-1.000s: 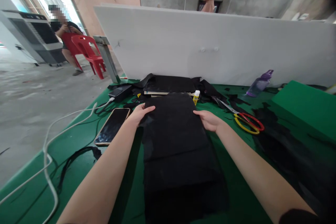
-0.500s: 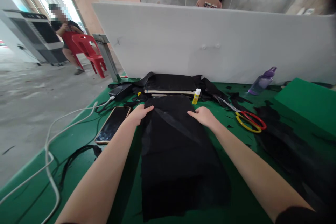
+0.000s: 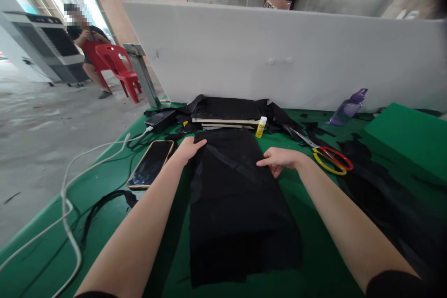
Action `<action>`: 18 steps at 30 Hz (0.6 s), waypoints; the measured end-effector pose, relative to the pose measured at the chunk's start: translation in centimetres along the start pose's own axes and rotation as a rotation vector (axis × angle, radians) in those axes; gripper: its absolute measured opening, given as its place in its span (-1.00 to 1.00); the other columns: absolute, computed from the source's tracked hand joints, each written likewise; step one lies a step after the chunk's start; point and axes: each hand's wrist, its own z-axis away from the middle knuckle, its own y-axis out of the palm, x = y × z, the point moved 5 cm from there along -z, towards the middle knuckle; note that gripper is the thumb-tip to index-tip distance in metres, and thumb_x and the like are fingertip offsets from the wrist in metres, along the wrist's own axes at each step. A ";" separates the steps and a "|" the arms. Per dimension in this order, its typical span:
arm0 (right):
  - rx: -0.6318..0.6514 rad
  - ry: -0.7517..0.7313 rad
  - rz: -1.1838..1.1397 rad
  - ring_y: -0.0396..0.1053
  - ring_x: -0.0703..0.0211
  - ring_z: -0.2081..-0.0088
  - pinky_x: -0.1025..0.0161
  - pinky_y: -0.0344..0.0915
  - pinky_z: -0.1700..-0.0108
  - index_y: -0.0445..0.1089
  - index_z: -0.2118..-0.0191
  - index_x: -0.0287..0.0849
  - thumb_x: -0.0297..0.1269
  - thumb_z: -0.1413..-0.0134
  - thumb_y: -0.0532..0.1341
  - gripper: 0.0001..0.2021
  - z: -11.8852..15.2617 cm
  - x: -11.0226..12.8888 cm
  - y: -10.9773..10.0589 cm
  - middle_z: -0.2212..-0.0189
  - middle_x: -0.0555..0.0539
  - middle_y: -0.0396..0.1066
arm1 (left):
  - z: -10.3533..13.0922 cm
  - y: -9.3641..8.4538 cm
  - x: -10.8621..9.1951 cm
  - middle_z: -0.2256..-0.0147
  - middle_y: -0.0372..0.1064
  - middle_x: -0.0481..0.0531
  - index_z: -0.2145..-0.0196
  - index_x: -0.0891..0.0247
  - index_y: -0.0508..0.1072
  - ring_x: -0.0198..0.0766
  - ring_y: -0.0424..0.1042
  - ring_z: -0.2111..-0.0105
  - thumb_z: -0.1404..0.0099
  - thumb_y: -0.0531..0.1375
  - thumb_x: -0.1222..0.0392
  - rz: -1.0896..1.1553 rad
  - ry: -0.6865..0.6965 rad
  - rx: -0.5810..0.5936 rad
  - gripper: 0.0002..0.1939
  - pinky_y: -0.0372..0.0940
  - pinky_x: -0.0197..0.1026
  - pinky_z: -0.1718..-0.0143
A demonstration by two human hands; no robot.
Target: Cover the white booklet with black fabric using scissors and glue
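Observation:
A long piece of black fabric (image 3: 240,205) lies in front of me, its far end on the green table and its near end looking slightly raised. My left hand (image 3: 192,148) pinches its far left corner between thumb and fingers. On the right edge, a little nearer to me, my right hand (image 3: 277,160) grips the fabric with the thumb on top and the fingers curled at the edge. Just beyond the fabric stand a yellow glue stick (image 3: 260,127) with a white cap and a stack of boards covered in black cloth (image 3: 228,109).
Red-and-yellow-handled scissors (image 3: 330,156) lie right of my right hand, among black scraps. A phone (image 3: 152,164) and white cable (image 3: 68,207) are at left. A purple bottle (image 3: 349,107) and green box (image 3: 408,135) stand at right. A white panel (image 3: 279,56) closes the back; two people are beyond.
My right hand has slid toward me and slightly right along the fabric's right edge. My left hand stays at its corner. The person behind the panel has turned and shifted right.

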 end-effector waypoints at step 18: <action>-0.531 -0.594 0.669 -0.02 -0.06 -0.28 -0.05 -0.08 -0.28 0.02 -0.29 -0.19 0.21 -0.12 -0.04 -0.25 0.8 6.6 5.0 -0.28 -0.18 0.02 | -0.7 -1.0 -0.4 0.58 0.32 -0.04 0.51 0.26 0.42 -0.22 0.37 0.51 0.00 0.31 -0.08 -0.353 0.186 -0.156 -0.67 0.19 -0.25 0.47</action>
